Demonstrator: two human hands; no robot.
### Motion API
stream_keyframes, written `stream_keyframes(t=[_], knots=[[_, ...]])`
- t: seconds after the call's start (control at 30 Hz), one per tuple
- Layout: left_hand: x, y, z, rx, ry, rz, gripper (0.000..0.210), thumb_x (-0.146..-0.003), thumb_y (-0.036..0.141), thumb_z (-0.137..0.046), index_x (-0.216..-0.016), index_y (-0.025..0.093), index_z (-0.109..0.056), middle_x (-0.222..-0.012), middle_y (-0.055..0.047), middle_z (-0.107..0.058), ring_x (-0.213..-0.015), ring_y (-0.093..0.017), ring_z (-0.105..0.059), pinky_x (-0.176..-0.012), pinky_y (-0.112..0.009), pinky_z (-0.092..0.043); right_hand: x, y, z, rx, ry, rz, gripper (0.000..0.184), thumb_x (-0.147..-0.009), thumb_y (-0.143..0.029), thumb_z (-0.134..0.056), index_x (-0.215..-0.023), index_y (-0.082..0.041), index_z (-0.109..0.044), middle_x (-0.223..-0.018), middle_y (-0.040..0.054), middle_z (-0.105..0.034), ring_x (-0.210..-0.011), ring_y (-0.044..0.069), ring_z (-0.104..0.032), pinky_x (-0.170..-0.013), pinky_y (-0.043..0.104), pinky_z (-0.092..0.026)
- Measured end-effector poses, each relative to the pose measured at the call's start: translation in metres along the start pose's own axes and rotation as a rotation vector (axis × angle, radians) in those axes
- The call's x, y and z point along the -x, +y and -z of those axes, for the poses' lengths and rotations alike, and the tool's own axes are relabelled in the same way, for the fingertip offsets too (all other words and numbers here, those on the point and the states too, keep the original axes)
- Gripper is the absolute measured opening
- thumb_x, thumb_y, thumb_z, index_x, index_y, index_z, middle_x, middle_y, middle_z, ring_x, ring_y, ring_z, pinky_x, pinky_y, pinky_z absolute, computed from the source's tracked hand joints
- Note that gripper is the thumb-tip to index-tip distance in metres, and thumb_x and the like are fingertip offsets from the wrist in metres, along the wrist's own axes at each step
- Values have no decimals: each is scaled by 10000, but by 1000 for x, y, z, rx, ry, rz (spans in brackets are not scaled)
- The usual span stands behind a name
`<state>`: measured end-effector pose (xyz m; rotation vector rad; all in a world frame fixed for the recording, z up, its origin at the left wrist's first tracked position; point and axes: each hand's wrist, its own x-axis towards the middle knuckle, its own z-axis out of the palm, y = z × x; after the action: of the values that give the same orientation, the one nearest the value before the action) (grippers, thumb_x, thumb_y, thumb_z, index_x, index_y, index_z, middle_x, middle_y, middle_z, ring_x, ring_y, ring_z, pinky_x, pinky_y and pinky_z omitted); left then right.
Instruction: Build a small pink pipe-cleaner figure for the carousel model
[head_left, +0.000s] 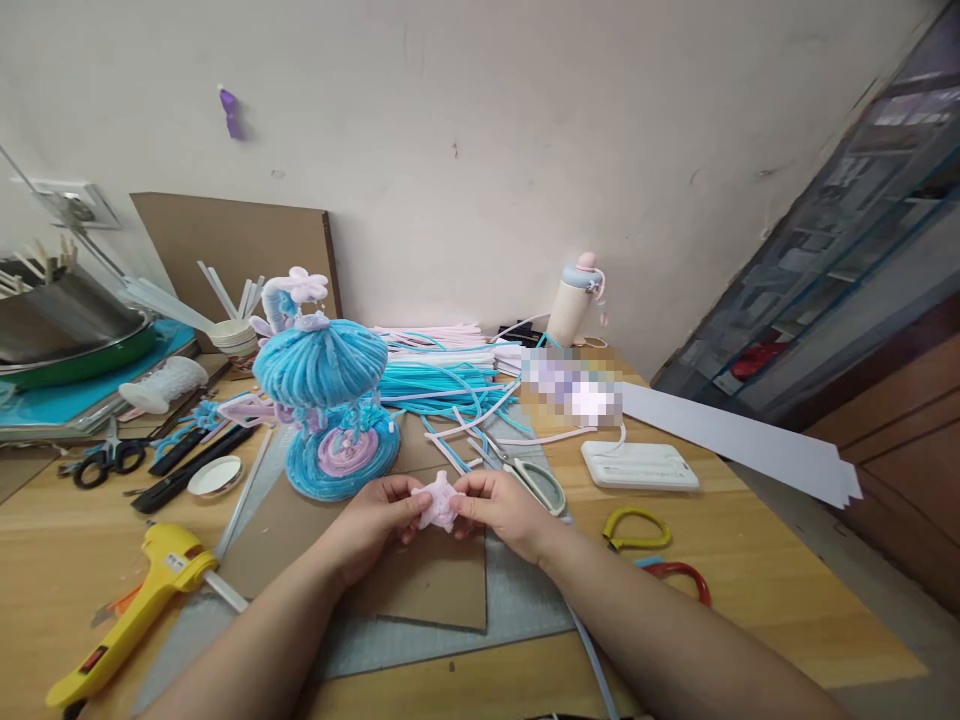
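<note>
Between my two hands is a small pale pink star (440, 503) that looks made of fuzzy pipe cleaner. My left hand (390, 515) pinches its left side between thumb and fingers. On the other side, my right hand (495, 508) grips the right points the same way. Both hands hover over a piece of brown cardboard (431, 590). Just behind them stands a blue and pink pipe-cleaner piece (322, 365), with a pleated blue top, a coiled round base (341, 455) and a pink flower. White-handled scissors (536, 485) lie beyond my right hand.
A yellow glue gun (161, 575) lies at the left, near black scissors (111, 458). Bundles of blue and pink pipe cleaners (442, 385) are along the back. At the right are a white power bank (639, 466), yellow-handled pliers (637, 527) and a bottle (571, 305).
</note>
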<state>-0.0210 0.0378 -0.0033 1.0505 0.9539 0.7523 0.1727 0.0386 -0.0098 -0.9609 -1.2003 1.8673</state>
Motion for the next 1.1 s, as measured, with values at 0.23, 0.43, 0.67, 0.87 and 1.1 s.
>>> stream_keyframes(t=[0.23,0.43,0.67,0.87,1.1], knots=[[6,1,-5,63,-98,-14,275,-678,348,-727,-679,96,-618,-558,6,-525,-462,-42,-318,-455,-205,-177,7,1,-8,21,7,107,322,-601,-401,-782,-666,-115,-647,-624,-3,-630,-588,86,-535,-617,230,-391],[9,3,-13,219,-122,13,264,-651,299,-755,-605,95,-593,-497,16,-512,-437,-29,-312,-440,-180,-184,9,3,-10,-148,-70,86,294,-624,-368,-785,-679,-117,-641,-639,-3,-617,-597,81,-541,-612,221,-399],[9,4,-21,321,-19,-55,178,-718,237,-717,-668,103,-611,-618,-19,-618,-560,-65,-533,-552,-161,-407,5,3,-9,-242,-52,49,328,-713,-414,-711,-865,-139,-618,-753,33,-640,-626,113,-591,-546,232,-461],[10,4,-22,292,-7,-41,172,-704,250,-726,-720,107,-632,-701,-47,-664,-607,-91,-571,-593,-192,-446,4,4,-9,-225,36,52,304,-691,-392,-729,-797,-136,-603,-671,5,-607,-562,93,-571,-475,186,-418],[10,3,-22,39,28,-126,224,-708,318,-704,-767,119,-618,-652,-7,-603,-524,-78,-488,-531,-208,-400,8,5,-13,-178,49,65,340,-679,-359,-745,-913,-128,-656,-774,32,-621,-650,98,-554,-552,203,-426]])
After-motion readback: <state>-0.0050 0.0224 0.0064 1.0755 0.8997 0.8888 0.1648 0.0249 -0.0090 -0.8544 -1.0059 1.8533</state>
